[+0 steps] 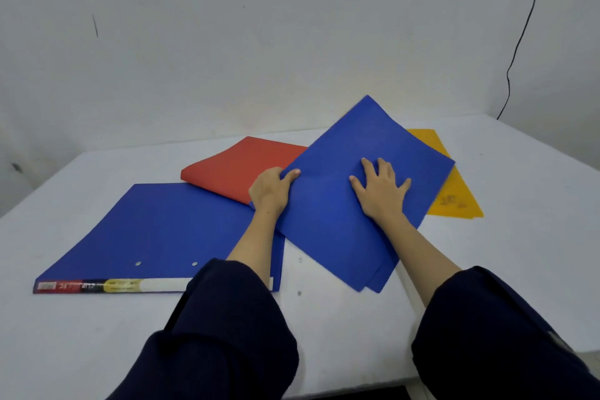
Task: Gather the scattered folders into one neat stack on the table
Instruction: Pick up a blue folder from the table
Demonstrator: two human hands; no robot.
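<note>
Dark sleeves (227, 328) filled the foreground as a person worked at the white table (519, 237). The left hand (271, 190) was clamped on the edge of a thin blue folder (341, 221), thumb on top, while the right hand (381, 190) pressed flat and open on its cover, apparently steadying it. It overlapped a red folder (240, 166), a yellow folder (454, 198) and a larger blue binder (156, 230), all unstacked.
</note>
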